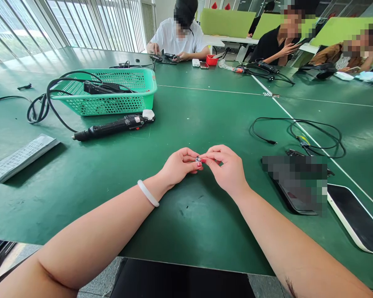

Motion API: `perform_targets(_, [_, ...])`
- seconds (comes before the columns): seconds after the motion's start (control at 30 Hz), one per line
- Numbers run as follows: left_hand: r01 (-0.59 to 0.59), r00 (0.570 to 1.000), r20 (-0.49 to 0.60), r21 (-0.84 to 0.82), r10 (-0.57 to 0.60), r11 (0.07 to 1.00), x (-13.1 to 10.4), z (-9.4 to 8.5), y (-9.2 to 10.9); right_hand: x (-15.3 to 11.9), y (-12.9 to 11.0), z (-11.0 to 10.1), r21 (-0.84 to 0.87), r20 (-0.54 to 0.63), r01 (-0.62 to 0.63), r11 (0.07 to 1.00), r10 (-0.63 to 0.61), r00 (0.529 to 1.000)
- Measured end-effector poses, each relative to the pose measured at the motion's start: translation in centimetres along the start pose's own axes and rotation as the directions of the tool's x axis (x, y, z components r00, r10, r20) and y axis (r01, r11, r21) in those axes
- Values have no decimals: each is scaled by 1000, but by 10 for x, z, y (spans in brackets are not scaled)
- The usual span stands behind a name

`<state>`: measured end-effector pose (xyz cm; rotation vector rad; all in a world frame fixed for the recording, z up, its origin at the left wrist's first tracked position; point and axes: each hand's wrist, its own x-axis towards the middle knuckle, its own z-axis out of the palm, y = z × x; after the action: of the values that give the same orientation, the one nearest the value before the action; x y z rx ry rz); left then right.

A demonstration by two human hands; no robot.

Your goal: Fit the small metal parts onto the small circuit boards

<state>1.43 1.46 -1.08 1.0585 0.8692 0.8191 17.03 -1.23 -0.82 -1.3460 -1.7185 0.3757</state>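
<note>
- Green matting covered the table (186,124), the biggest thing in view, with a green mesh basket (112,93) well behind the hands.
- Black and rigid, a corded electric screwdriver (112,126) lay just in front of the basket, untouched.
- Left hand (178,165) and right hand (226,169) met above the mat, fingertips pinched shut on one tiny metal part (198,159).
- That part looked light, hard and easily dropped; a fingertip pinch at its edges seemed the only hold.

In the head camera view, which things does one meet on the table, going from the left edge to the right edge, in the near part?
Paper sheet → electric screwdriver → left hand → small metal part → right hand → white-edged tablet.
</note>
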Motion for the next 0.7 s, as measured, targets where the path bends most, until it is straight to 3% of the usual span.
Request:
perform_targets(0.4, [9,1000,-6,-7,-9,1000,0,-1,2,-3,0,1,-25,-35,11,1000,-12,999])
perform_targets(0.7, [14,1000,3,-20,-14,1000,1,-2,0,-3,3,2,81,-6,-91,992,92,996])
